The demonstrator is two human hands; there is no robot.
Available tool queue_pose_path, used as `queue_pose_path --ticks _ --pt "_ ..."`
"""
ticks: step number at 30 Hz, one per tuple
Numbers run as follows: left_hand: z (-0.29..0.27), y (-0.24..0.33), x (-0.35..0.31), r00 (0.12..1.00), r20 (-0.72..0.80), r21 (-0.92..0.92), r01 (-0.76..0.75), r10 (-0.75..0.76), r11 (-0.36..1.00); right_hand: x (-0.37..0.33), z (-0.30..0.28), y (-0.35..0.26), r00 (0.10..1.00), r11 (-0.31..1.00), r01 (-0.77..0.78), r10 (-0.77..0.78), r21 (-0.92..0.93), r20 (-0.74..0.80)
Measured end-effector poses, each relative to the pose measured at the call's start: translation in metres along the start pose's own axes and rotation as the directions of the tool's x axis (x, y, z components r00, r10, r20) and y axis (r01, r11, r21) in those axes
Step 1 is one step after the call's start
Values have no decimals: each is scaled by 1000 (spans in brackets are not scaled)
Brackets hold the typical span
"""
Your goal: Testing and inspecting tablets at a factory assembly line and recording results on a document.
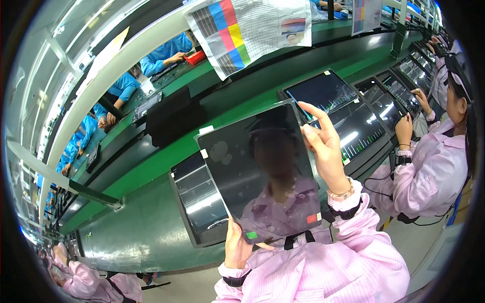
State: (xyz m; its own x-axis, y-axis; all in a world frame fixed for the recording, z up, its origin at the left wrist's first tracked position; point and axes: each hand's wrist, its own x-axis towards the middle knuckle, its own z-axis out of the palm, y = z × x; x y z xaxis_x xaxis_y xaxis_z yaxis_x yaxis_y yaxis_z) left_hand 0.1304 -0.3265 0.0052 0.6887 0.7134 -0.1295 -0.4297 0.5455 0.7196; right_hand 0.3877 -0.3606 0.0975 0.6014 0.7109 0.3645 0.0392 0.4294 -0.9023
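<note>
Holding a dark glossy panel (260, 171) upright in front of the chest, the person gripped it at two opposite points. The left hand (236, 247) clamped the lower edge, with the thumb lying on the front face near a small green sticker (251, 235) and the fingers hidden behind the panel. The right hand (326, 146) supported the right edge near the top corner, its fingers (316, 113) extended and fairly straight along the edge and the thumb pressed toward the rim; the grip there appeared light.

The long axis of the panel ran from the lower hand upward and slightly leftward, and the face tilted toward the camera. The panel lay between the two hands, above the left and to the left of the right. Both hands touched it, so neither was nearer.

The surface was black and mirror-like, and it reflected a pink-sleeved figure. Pale smudges (220, 150) showed near the upper left corner. White tape tabs (204, 153) sat on the left edge, and a red sticker (311, 218) marked the lower right corner.

Below the panel, a second dark screen in a tray (199, 202) rested on the green bench (146, 222).
</note>
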Motion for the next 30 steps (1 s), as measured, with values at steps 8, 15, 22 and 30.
queue_pose_path --ticks 8,15,22,30 --pt "-14 -5 1 998 31 -129 64 -61 990 -3 4 -10 993 995 99 -97 32 -69" --pt "-26 -5 8 970 234 -241 127 -69 962 0 -9 22 963 941 -268 258 207 72" --pt "21 46 46 975 210 155 -112 78 982 9 -23 40 868 636 -496 347 591 355" --pt "107 89 117 918 391 361 -225 72 905 87 -30 10 985 772 -169 108 613 135"
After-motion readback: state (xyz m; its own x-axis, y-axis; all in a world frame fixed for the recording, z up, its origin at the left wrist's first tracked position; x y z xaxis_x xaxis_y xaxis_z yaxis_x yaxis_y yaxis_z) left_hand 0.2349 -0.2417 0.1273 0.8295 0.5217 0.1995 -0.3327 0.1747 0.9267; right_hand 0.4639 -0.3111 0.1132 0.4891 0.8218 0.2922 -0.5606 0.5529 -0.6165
